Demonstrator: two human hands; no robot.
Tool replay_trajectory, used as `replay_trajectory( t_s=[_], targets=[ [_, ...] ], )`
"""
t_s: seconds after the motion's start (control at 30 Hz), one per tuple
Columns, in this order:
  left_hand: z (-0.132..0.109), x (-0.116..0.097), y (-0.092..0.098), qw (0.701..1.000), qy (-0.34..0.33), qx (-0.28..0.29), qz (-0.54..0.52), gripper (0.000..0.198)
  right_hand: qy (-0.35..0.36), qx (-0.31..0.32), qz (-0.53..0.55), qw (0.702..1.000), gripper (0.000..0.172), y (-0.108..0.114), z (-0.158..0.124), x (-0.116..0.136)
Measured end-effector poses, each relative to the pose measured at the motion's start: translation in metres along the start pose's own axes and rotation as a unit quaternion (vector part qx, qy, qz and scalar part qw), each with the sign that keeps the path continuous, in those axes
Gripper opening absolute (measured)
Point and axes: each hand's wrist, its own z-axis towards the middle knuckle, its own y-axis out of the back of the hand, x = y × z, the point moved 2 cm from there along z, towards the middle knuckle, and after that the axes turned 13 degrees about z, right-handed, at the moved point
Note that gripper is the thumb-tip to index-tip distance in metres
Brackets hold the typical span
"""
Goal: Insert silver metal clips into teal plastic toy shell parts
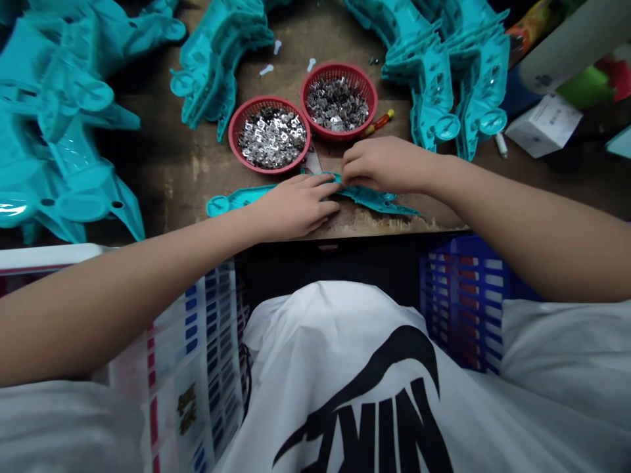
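A narrow teal plastic part (246, 196) lies near the table's front edge, its middle covered by my hands. Across its left half rests my left hand (298, 205), palm down, fingers stretched out and slightly apart; its thumb is hidden. My right hand (377, 165) is closed over the part's middle, fingers bent down in a pinch. What is between those fingertips is hidden. Just beyond are two red baskets: the left basket (235, 146) has small shiny metal pieces (272, 136), and the right basket (373, 92) has darker metal clips (338, 104).
Teal plastic parts pile up at the left (73, 131), with further stacks at the back (217, 59) and right (434, 72). A red-and-yellow screwdriver (379, 123) lies by the right basket. A white box (545, 125) stands at right. Plastic crates (461, 289) flank my lap.
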Motion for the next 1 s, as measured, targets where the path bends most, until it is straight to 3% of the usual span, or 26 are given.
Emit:
replay_trajectory(
  t_s=[0.37,0.53,0.63,0.8,0.9,1.0],
  targets=[
    [0.002,0.003,0.002,1.000,-0.022,0.019,0.001,0.038,-0.016,0.017,-0.048,0.999,0.044,0.000,0.002,0.004],
    [0.003,0.003,0.006,0.999,-0.029,0.031,0.024,0.039,-0.057,0.036,-0.037,0.997,0.040,0.004,0.005,0.019],
    [0.004,0.004,0.010,0.998,-0.034,0.041,0.044,0.038,-0.122,0.001,-0.034,0.992,0.042,0.016,0.003,0.022],
    [0.005,0.005,0.013,0.997,0.031,0.048,0.061,0.036,-0.244,-0.145,-0.101,0.953,0.039,0.028,-0.011,-0.021],
    [0.003,0.005,0.011,0.996,0.067,0.025,0.044,0.035,-0.252,-0.154,-0.130,0.946,0.045,0.018,-0.016,-0.047],
    [0.002,0.007,0.007,0.997,0.078,0.010,0.028,0.032,-0.235,-0.137,-0.129,0.954,0.053,0.005,-0.015,-0.055]
  ],
)
